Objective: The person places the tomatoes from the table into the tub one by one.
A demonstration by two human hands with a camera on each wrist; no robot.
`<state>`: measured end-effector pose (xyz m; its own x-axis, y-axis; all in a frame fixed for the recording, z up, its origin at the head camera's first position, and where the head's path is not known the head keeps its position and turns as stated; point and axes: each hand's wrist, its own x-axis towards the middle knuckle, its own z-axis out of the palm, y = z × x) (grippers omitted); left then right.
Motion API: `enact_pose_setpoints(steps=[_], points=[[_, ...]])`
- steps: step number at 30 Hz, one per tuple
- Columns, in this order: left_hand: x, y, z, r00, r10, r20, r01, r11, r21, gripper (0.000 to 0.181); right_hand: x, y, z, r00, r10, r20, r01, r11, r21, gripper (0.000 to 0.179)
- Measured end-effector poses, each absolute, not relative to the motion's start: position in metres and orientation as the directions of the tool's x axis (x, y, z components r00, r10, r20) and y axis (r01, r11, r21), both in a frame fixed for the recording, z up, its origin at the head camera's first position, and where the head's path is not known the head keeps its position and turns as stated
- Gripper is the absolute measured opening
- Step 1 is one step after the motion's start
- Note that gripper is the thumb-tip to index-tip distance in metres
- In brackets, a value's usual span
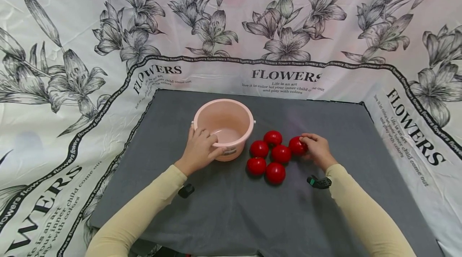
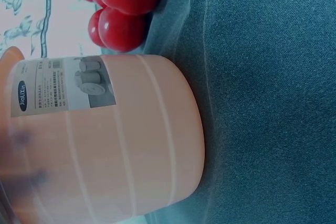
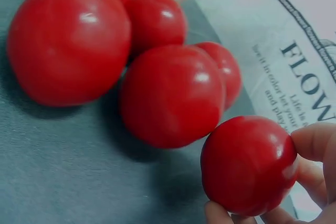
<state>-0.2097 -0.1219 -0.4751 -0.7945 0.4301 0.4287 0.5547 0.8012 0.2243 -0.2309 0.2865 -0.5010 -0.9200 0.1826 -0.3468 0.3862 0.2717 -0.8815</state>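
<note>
A pale pink plastic bucket (image 1: 207, 116) stands upright on the dark grey cloth, nothing visible inside it. My left hand (image 1: 198, 149) grips its near-left rim, fingers over the edge and thumb along the outside. The left wrist view shows the bucket's ribbed wall (image 2: 147, 145) and a printed label (image 2: 63, 85). To the right of the bucket, my right hand (image 1: 319, 150) pinches a shiny red tomato (image 3: 249, 166) between thumb and fingers. Several more tomatoes (image 1: 280, 154) lie clustered between that hand and the bucket. Whether the held tomato touches the cloth, I cannot tell.
Grey cloth (image 1: 223, 209) covers the tabletop. White sheeting with printed flowers (image 1: 216, 28) rises behind and at both sides. A black strap (image 1: 319, 182) sits near the right wrist, and a dark device (image 1: 186, 191) near the left.
</note>
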Motion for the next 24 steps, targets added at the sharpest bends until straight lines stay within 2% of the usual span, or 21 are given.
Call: enact_pose_setpoints(steps=[8, 17, 24], points=[[-0.209, -0.121, -0.475, -0.784, 0.427, 0.451, 0.566, 0.79, 0.236, 0.037, -0.232, 0.292, -0.474, -0.929, 0.17, -0.328, 0.361, 0.231, -0.904, 0.055], [-0.21, -0.123, -0.476, -0.782, 0.428, 0.453, 0.568, 0.788, 0.236, 0.036, -0.243, 0.281, -0.424, -0.952, 0.171, -0.253, 0.296, 0.316, -0.901, 0.054], [-0.212, -0.123, -0.478, -0.789, 0.427, 0.441, 0.557, 0.8, 0.222, 0.036, -0.257, 0.258, -0.38, -0.973, 0.1, -0.208, 0.23, 0.322, -0.918, 0.054]])
